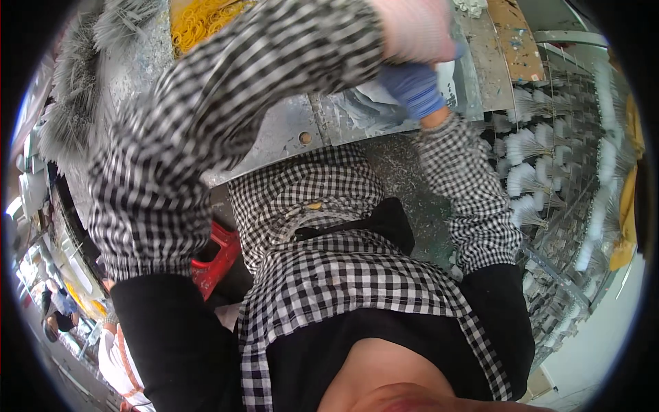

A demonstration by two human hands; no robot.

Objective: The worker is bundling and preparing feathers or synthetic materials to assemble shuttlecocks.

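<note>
My left hand (417,29), in a pale pinkish-white knit glove, reaches across to the top of the view and is slightly blurred. Just below it, close against it, is my right hand (416,90) in a blue glove. The fingers of both hands are mostly hidden, and anything between them cannot be made out. Under the hands lies a metal work surface (281,134) with a grey-smeared, whitish sheet-like patch (374,103) on it. Black-and-white checked sleeves cover both forearms.
Yellow rubber bands (199,27) lie heaped at the top left. Bundles of grey bristles (65,127) line the left edge. On the right, a rack holds many white-grey bristle tufts (532,147). A red plastic stool-like object (218,257) stands below the table. Another person (120,360) is at lower left.
</note>
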